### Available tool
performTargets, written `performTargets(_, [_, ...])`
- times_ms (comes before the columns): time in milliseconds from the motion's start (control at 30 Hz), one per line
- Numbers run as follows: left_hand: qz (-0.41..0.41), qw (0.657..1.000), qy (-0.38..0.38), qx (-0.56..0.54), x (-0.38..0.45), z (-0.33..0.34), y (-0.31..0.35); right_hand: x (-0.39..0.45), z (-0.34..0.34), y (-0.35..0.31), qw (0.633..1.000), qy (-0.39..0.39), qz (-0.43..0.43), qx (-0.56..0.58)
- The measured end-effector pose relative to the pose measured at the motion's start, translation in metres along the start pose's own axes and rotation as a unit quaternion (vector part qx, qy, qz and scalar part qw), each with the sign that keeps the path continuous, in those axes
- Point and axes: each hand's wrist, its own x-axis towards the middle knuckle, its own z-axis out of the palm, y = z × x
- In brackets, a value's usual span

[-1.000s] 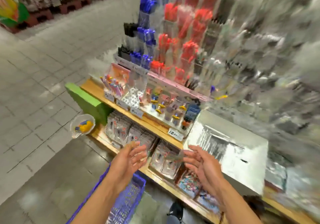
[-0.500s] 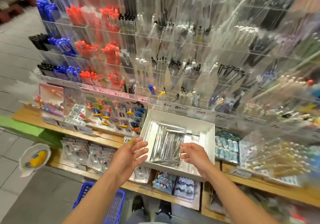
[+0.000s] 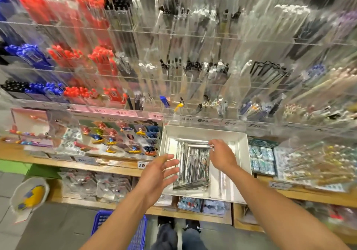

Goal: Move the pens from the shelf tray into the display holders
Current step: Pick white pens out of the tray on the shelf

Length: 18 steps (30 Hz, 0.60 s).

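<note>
A white tray (image 3: 242, 164) sits on the wooden shelf (image 3: 116, 169), its near edge hanging past the shelf's front edge. Inside it, toward the left wall, lies a stack of pens (image 3: 193, 166) in clear wrappers, their length running from the far wall toward the near one; a few more lie crosswise at the far end of the stack.

The right hand (image 3: 222, 156) reaches into the tray over the far end of the stack — its fingertips pinch one of the crosswise pens (image 3: 199, 145), which sticks out to the left of the fingers. The left hand (image 3: 160, 172) hovers at the tray's left wall with fingers spread and relaxed, gripping nothing; its fingertips come close to the left side of the stack, though contact cannot be made out.

Behind the tray rises a wall of clear display holders (image 3: 193, 79) — red, blue and black pens fill those on the left, and many in the middle look only partly filled. A blue basket (image 3: 139, 232) stands on the floor below the left forearm.
</note>
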Motion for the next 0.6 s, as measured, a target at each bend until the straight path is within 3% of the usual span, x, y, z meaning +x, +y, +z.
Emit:
performTargets(200, [-0.015,0.999,-0.016,0.037,0.013,-0.003,0.005,0.014,0.015,-0.003,0.982,-0.019,-0.065,-0.176])
performTargets(400, [-0.029,0.998,-0.037,0.031,0.017,0.002,0.005,-0.008,0.008,-0.005,0.981,-0.006,-0.052,-0.187])
performTargets(467, [-0.038,0.998,-0.036,0.022,0.018,0.006,0.004,-0.021,0.000,-0.008,0.992,-0.012,0.008,-0.126])
performTargets(533, [-0.045,0.998,-0.028,0.018,0.019,0.010,0.002,-0.035,-0.007,-0.009,0.995,-0.031,0.093,0.018])
performTargets(600, [-0.050,0.998,-0.013,0.023,0.019,0.015,0.000,-0.054,-0.010,-0.014,0.969,-0.053,0.160,0.183])
